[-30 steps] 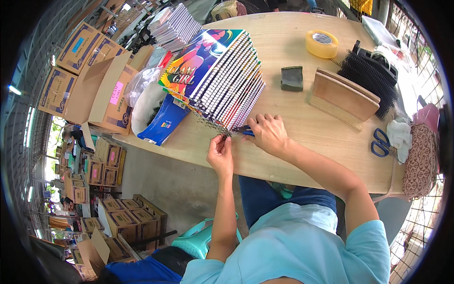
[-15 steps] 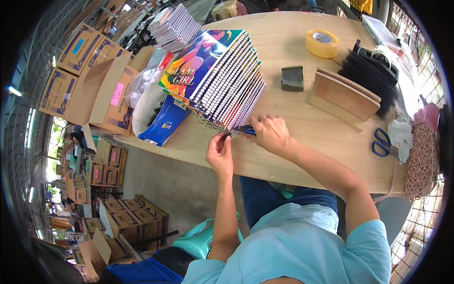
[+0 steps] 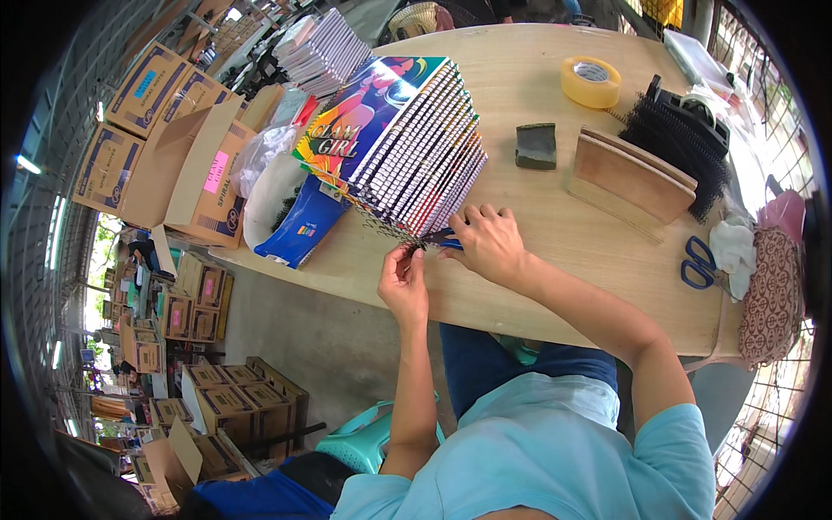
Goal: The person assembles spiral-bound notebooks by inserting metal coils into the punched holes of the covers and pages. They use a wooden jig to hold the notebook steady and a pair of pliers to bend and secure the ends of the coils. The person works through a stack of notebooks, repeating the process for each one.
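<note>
A tall stack of spiral notebooks point(image 3: 381, 95) with a bright, colourful cover lies on the table, bound edges towards me. Black spiral wires point(image 3: 386, 227) stick out past its near corner. My left hand point(image 3: 405, 282) pinches the wire ends there between thumb and fingers. From the right, my right hand point(image 3: 492, 245) is closed around blue-handled pliers point(image 3: 451, 243). Their dark jaws reach in at the corner beside my left fingertips; whether they grip a wire is too small to tell.
Left of the stack stands a blue-and-white container point(image 3: 308, 225) with black wire pieces. On the right lie a tape roll point(image 3: 591, 82), a dark block point(image 3: 536, 146), a wooden stand point(image 3: 634, 173), black coils point(image 3: 672, 143) and blue-handled scissors point(image 3: 698, 262). Cardboard boxes point(image 3: 204, 186) stand beyond the left edge.
My right hand has shifted slightly left and turned a little with the pliers, closer to the left fingertips. The left hand stays at the wire ends.
</note>
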Motion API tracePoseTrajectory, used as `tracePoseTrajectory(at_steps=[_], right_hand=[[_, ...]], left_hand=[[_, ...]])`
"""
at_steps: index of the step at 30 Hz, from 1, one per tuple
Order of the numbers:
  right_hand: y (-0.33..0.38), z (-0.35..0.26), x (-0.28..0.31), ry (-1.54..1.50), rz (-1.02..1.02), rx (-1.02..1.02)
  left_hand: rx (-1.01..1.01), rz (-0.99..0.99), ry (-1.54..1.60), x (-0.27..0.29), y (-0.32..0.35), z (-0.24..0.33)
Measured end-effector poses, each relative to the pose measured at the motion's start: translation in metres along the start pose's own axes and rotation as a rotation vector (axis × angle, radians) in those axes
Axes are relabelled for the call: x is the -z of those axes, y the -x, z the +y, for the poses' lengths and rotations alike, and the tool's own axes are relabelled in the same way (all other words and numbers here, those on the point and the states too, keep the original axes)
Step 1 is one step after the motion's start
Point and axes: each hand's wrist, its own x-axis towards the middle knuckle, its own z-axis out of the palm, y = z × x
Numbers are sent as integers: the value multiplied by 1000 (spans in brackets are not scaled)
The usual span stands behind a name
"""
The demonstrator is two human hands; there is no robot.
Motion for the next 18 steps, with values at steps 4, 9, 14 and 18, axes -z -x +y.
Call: tracePoseTrajectory(at_steps=[4,9,14,18], right_hand=[[-2,4,-8,-39,-97,-10],[3,7,-1,-52,19,-25],[0,5,1,18,210,54],[-4,0,-1,-17,60,12]], left_hand=[[4,0,-27,0,-2,-1],[40,9,-4,2,-1,-2],[30,-7,4,1,-3,4],[34,-7,18,3,-8,1]])
